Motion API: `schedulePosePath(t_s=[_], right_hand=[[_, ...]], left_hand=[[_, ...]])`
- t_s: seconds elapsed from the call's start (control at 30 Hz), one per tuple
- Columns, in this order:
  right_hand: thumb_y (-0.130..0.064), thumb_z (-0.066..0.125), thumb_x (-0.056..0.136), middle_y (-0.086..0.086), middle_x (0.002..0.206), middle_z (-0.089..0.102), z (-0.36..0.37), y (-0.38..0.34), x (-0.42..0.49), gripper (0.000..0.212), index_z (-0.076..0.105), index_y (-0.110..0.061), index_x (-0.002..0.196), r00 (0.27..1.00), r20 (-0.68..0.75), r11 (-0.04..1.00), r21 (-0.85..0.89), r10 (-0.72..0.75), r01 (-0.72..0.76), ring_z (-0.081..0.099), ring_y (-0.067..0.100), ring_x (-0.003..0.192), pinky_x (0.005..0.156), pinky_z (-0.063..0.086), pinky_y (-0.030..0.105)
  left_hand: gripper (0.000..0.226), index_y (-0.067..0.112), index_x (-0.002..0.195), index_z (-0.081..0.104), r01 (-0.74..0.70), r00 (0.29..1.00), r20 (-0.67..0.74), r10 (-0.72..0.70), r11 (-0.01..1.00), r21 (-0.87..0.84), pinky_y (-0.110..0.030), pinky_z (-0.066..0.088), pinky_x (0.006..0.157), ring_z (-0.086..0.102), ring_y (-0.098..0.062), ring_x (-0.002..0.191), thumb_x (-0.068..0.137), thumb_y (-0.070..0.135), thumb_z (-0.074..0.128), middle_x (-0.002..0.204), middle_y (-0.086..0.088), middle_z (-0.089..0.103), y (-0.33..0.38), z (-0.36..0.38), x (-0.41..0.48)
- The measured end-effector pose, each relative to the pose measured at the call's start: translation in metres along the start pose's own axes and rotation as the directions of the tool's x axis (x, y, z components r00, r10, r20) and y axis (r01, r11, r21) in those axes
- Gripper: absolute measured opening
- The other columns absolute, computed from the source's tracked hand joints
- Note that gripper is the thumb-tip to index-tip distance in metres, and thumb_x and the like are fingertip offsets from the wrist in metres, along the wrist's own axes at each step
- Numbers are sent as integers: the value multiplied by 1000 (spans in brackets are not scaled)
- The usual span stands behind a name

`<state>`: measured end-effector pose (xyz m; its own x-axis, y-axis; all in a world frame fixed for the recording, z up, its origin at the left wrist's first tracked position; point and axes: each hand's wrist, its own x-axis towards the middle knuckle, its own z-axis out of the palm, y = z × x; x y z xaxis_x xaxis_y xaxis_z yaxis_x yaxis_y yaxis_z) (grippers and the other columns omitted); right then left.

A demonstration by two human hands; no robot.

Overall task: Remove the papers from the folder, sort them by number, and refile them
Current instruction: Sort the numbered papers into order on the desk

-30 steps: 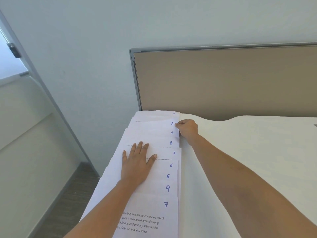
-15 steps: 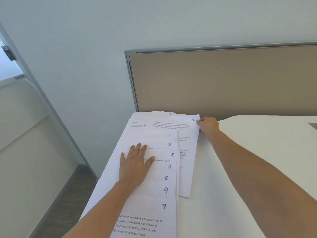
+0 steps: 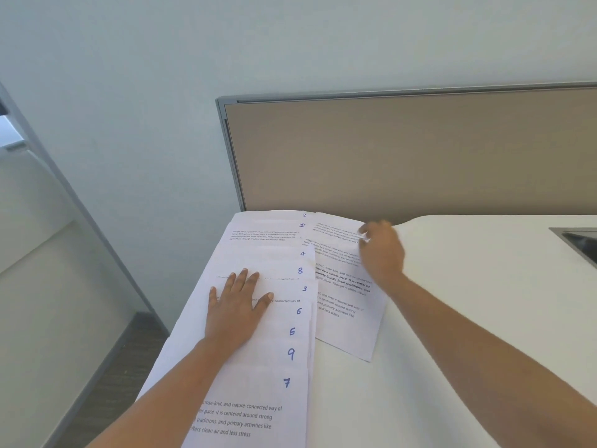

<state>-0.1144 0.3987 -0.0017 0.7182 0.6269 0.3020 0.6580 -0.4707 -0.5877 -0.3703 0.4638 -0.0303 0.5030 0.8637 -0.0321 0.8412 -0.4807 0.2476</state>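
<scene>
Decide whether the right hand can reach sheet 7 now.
Probably yes: sheet 7 lies topmost at the near end, right edge bare; the left hand presses sheets farther up, leaving the right hand a free path.

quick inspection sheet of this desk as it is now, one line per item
surface: white desk, papers at its left end
job's things: fanned papers showing 2, 1, 4, 8, 3, 6, 5, 9, 7 far to near, out of order; loose sheet tilted at their right; folder not seen
clutter: dark object at desk's right edge, cut off
grippers: left hand flat on the fan; right hand blurred at loose sheet's top, grip unclear
cables: nothing seen
surroundings: tan partition panel behind desk; pale wall; dark floor left
</scene>
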Motion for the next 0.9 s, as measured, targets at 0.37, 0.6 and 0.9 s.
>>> schedulePosePath(t_s=[0.37,0.6,0.9], right_hand=[[-42,36,99,1,152,31,0,26,-54,48,39,-17,141,902,370,926,-211,-221,313,26,14,140,112,20,28],[-36,41,99,-1,153,30,-39,77,-34,46,39,-17,141,850,466,925,-150,-246,350,22,14,142,112,16,24],[-24,39,100,-3,152,32,-58,83,-37,39,43,-21,138,827,448,880,-160,-339,447,22,13,142,113,18,27]], left_hand=[[59,29,150,15,12,999,36,-13,999,39,-44,4,117,3,-13,146,97,53,27,159,7,6,1,-5,4],[53,27,150,15,37,999,35,-41,995,97,-49,4,116,-1,-15,146,101,44,25,159,3,1,8,-10,3],[53,26,150,16,39,999,15,-40,998,45,-49,4,116,0,-14,146,100,45,23,159,3,1,39,-9,-9]])
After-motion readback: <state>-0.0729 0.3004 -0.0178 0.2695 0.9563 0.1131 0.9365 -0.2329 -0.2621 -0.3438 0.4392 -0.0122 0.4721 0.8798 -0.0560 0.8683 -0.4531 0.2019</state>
